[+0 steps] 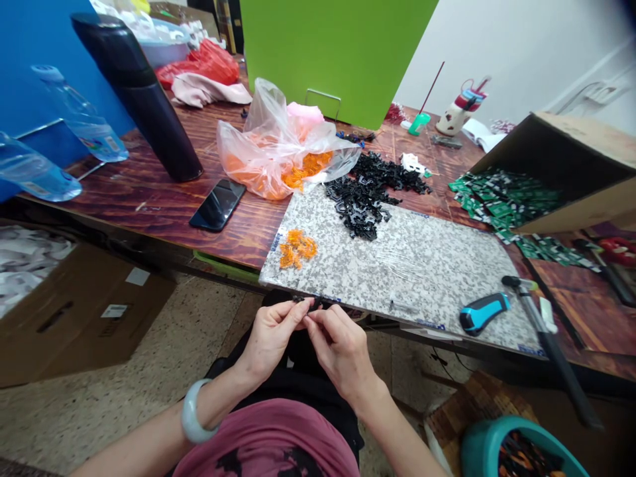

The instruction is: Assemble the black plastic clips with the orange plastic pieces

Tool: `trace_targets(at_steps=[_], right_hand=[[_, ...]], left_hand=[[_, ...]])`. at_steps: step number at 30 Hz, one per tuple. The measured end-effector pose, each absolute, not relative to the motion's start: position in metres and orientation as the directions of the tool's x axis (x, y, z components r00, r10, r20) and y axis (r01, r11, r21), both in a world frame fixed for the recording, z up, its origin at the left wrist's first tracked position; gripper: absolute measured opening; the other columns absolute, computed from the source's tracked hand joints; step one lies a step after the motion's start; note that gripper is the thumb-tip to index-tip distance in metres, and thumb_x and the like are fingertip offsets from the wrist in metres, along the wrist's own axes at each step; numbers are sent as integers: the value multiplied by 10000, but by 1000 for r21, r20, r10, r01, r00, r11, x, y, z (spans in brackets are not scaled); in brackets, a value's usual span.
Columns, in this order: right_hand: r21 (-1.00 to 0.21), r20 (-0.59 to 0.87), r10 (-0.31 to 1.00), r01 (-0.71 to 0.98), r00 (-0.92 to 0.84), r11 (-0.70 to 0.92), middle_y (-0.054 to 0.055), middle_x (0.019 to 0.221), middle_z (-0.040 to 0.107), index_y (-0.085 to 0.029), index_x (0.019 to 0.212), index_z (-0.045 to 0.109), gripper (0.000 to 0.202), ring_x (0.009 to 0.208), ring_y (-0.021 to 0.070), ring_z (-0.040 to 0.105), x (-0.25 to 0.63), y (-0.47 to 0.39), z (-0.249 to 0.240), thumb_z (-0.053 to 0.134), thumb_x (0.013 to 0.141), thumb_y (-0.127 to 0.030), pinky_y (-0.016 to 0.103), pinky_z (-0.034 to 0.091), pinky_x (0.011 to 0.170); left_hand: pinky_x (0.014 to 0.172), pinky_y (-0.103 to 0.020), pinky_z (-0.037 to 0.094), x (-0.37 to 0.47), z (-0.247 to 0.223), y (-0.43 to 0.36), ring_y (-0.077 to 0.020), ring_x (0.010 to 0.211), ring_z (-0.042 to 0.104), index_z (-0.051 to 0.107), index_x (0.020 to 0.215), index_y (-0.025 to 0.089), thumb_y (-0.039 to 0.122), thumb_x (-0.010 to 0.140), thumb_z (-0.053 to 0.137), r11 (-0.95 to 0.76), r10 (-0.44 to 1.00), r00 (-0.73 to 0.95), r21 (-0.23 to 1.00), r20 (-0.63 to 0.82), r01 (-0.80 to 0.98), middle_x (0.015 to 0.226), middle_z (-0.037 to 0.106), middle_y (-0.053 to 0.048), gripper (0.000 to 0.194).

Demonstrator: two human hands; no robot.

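Observation:
Just off the front edge of the table, my left hand (271, 334) and my right hand (342, 344) meet at the fingertips. Between them they pinch a small black plastic part (315, 303), mostly covered by the fingers. A speckled stone-look board (422, 265) lies right beyond the hands. On it rest a little pile of orange plastic pieces (297, 249) and, farther back, a heap of black plastic parts (365, 192). Fine clear strands (397, 262) lie near the board's middle.
A blue-black cutter handle (484, 313) and a hammer (546, 338) lie at the right. Green circuit boards (517, 199) spill from a cardboard box (586, 159). A clear bag (278, 152) of orange pieces, a phone (217, 205) and a dark flask (142, 99) stand left. A teal bucket (517, 437) is below.

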State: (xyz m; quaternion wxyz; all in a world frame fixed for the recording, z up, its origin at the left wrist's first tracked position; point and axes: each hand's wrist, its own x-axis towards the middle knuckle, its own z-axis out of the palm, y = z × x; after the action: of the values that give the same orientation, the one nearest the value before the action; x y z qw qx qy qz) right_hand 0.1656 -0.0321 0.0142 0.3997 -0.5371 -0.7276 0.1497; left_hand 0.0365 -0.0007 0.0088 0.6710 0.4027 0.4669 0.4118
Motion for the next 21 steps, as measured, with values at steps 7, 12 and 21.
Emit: trace_targets(at_steps=[7,12,21], right_hand=[[-683,391,917,643,-79,346,14,673,556,-166,809,607,118,596,119,536,164,-33,15,518,886,-167,219,435,555],[-765,296,955,590,-31,257,21,723,597,-167,861,618,119,591,109,542,164,-35,21,502,862,-143,209,438,547],[-784,182,983,603,-6,149,18,689,632,-159,776,633,96,579,109,569,175,-25,29,555,827,-136,198,425,547]], left_hand=[[704,-231,513,32,8,1,-167,728,664,771,823,177,301,801,638,246,950,212,967,-228,-62,750,755,6,183],[668,-230,521,30,10,4,-169,696,669,770,809,163,292,796,629,216,959,194,976,-208,-22,724,756,-1,191],[689,-249,519,27,9,4,-189,719,679,754,812,131,303,810,609,205,946,246,977,-213,57,750,763,-40,224]])
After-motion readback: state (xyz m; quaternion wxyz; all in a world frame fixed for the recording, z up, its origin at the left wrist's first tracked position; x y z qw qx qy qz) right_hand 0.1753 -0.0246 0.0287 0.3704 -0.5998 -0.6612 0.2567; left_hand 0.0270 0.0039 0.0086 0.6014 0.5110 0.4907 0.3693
